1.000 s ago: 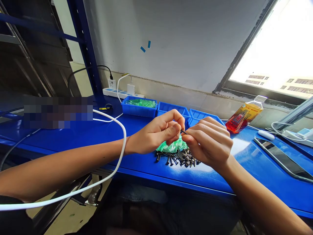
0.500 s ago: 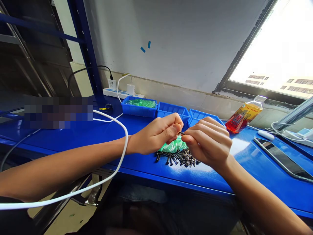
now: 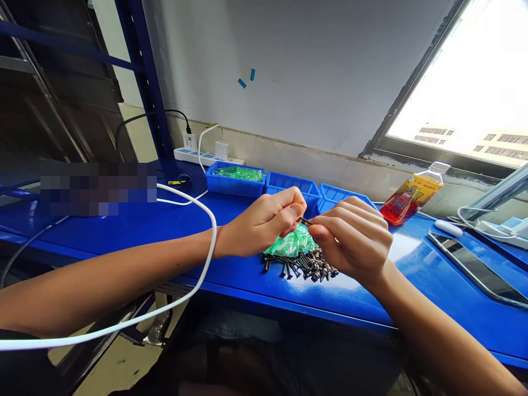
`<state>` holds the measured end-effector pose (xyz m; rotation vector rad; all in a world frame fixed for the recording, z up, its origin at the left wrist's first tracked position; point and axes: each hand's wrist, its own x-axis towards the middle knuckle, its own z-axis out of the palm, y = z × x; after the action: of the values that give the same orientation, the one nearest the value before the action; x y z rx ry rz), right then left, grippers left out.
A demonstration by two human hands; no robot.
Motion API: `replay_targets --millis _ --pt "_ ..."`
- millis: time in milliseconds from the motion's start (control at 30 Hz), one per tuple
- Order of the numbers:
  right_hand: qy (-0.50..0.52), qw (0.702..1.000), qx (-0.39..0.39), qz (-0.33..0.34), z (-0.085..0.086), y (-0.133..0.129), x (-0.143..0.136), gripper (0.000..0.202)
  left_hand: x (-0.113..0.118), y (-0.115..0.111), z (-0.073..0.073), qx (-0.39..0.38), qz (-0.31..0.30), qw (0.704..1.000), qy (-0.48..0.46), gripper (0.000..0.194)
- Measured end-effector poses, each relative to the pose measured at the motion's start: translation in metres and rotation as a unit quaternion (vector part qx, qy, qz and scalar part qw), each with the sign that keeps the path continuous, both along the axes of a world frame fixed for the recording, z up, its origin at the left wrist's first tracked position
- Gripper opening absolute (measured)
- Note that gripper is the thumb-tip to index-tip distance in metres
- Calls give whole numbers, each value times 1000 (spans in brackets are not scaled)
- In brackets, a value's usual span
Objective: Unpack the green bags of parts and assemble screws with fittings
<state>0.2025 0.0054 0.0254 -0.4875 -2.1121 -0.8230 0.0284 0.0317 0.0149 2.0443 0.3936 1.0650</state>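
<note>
A dark threaded screw [image 3: 306, 221] spans the small gap between my two hands. My left hand [image 3: 268, 223] is closed, thumb against curled fingers, at the screw's left end. At its other end my right hand [image 3: 355, 236] pinches it between thumb and fingertips. Below them on the blue table [image 3: 173, 234] lies a pile of dark screws [image 3: 311, 267], with some shinier pieces at its right side. Green plastic bags [image 3: 293, 243] rest on the pile, partly covered by my hands. The screw's ends are hidden in my fingers.
Three blue bins stand along the wall: a left bin [image 3: 235, 187] with green packets, a middle bin [image 3: 292, 187] and a right bin [image 3: 342, 197]. A drink bottle [image 3: 412, 195] and a phone [image 3: 478, 267] are at right. A white cable [image 3: 206, 264] loops over my left forearm.
My hands have drawn slightly apart, the left one moving a little up and left. More of the screw now shows between them.
</note>
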Motion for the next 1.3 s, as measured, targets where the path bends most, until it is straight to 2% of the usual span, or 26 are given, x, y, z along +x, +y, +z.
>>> replay_targets --millis 233,533,833,1000,1167,1300 --pt "2 1000 11 2 1 0 1 26 -1 -2 3 2 21 1000 -4 21" --pt "32 999 9 -5 -1 0 -1 30 1 2 -4 -6 -15 1000 3 26" --pt "83 995 -49 -17 -4 3 -2 30 0 3 -8 10 -27 1000 4 30" --pt "85 994 -49 -37 -5 3 -3 31 0 3 -7 19 -27 999 6 27" --pt "95 993 -49 -48 -4 4 -3 32 -2 2 -5 75 -5 997 21 16" --pt "91 993 -56 -49 -4 5 -3 33 -3 3 -3 168 57 982 60 8"
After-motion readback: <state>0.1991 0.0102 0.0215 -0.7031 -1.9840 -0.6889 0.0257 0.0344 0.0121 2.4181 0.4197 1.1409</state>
